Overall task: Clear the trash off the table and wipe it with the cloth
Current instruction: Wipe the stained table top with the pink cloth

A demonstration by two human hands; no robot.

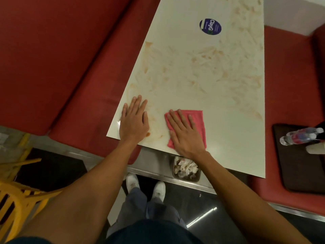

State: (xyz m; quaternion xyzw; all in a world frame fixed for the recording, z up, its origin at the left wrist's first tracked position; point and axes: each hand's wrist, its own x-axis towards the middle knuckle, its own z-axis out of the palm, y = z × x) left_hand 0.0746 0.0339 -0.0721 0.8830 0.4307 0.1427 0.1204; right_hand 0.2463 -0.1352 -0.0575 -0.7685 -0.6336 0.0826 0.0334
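Observation:
A cream table (219, 106) streaked with brownish smears runs away from me. My right hand (185, 133) lies flat with straight fingers on a pink cloth (197, 118) near the table's front edge. My left hand (134, 122) rests flat on the bare table at the front left corner, fingers spread, next to a small orange spot (148, 134). Below the front edge, on the floor, a small bin (186, 169) holds crumpled paper trash.
Red booth seats flank the table, left (61, 67) and right (288, 85). A dark tray (299, 169) with plastic bottles (299, 138) sits on the right seat. A round blue sticker (210, 26) marks the far tabletop. A yellow chair (19, 196) stands at my lower left.

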